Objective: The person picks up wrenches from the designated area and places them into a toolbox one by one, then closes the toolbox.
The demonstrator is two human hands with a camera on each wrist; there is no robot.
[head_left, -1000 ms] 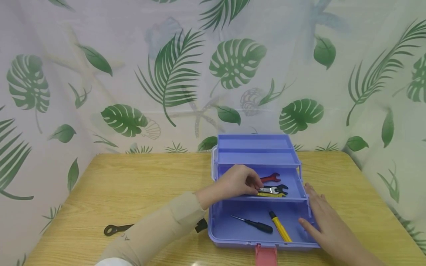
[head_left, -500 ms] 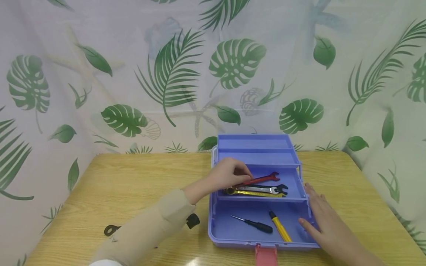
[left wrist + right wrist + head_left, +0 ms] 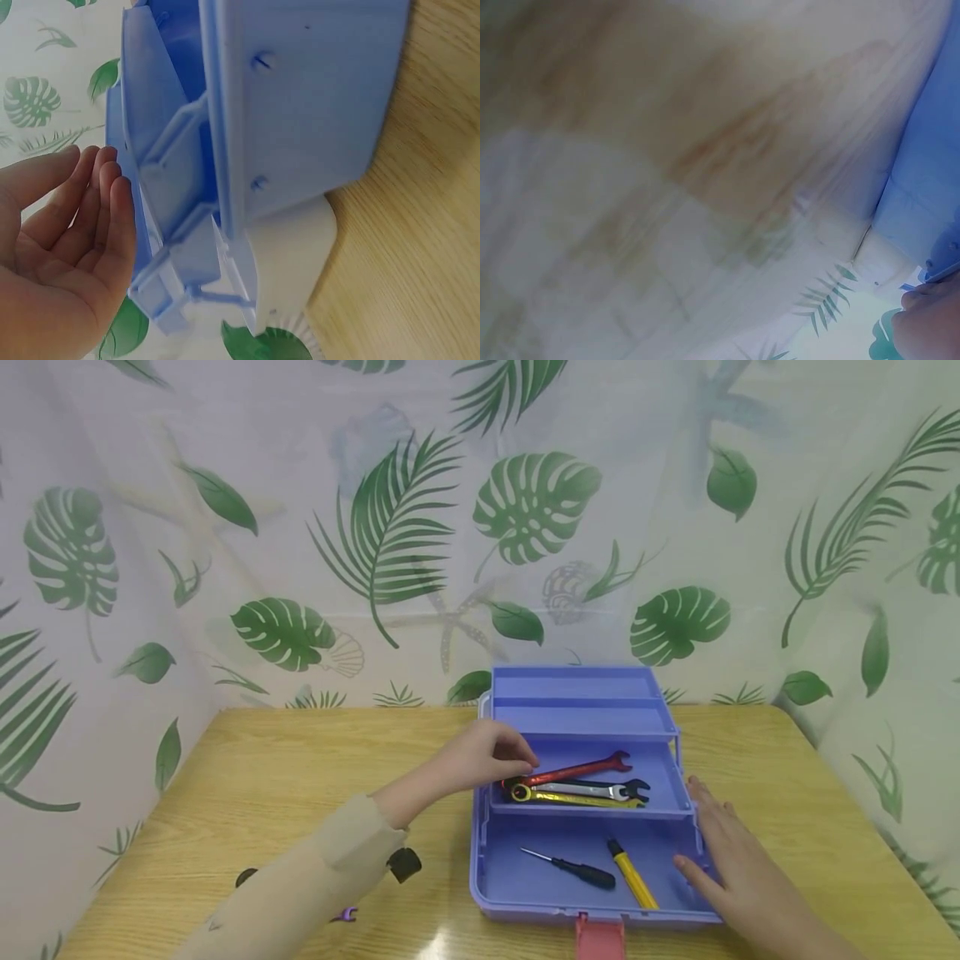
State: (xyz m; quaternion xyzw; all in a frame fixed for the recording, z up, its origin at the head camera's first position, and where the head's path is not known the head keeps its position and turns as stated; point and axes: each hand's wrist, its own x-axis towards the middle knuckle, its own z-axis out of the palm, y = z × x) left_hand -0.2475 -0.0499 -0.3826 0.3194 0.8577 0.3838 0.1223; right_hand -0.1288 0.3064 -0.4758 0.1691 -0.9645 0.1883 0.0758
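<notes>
A lilac toolbox (image 3: 592, 912) stands with its stepped trays raised. In its middle tray lie a red wrench (image 3: 581, 769), a silver wrench (image 3: 581, 789), a yellow wrench (image 3: 581, 799) and a black wrench (image 3: 637, 787). My left hand (image 3: 476, 758) hovers at the tray's left side, fingertips close to the red wrench's left end. In the left wrist view its fingers are loosely bent and nothing shows in them. My right hand (image 3: 738, 864) rests against the box's right side with extended fingers. A black-handled screwdriver (image 3: 581, 870) and a yellow tool with a black tip (image 3: 633, 877) lie in the bottom.
A pink latch (image 3: 600, 935) hangs at the box's front. On the wooden table (image 3: 322, 760), left of the box, the sleeve partly covers a black tool end (image 3: 246, 876), a black blocky piece (image 3: 405, 864) and a purple wrench end (image 3: 347, 914). A leaf-patterned curtain (image 3: 420, 527) stands behind.
My left hand has moved left along the tray, from over the wrenches to their left ends, uncovering the red, silver and yellow wrenches. My right hand has stayed at the box's side.
</notes>
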